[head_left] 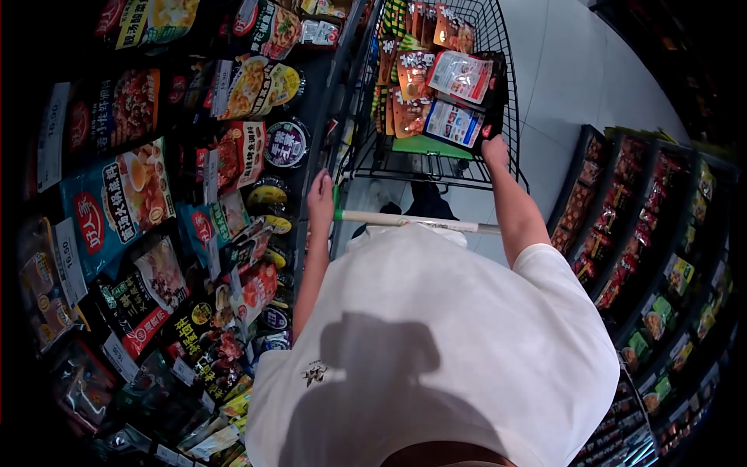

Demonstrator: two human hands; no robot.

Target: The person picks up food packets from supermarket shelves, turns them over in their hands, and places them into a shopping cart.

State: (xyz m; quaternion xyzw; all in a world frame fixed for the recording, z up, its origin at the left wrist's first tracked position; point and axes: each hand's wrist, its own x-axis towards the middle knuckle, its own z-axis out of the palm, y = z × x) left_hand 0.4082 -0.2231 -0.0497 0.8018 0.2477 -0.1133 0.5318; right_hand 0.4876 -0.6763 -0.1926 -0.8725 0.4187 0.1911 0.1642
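My right hand (pixel 495 150) is closed on the lower corner of a black-edged food pouch (pixel 454 124) with a white and blue label, at the right side of the shopping cart (pixel 510 93). Another black-edged pouch (pixel 461 75), with a white and red label, lies just above it. Brown food pouches (pixel 412 74) fill the left part of the basket. My left hand (pixel 320 201) is beside the green left end of the cart handle (pixel 405 221), close to the shelf edge. Its fingers are loosely bent, with nothing visible in them.
On the left, a shelf holds several seasoning packets (pixel 117 198) with price tags (pixel 70 261). Round purple-lidded tubs (pixel 286 143) line its edge. Racks of packaged food (pixel 607 226) stand on the right. Pale floor tiles (pixel 568 86) show beyond the cart.
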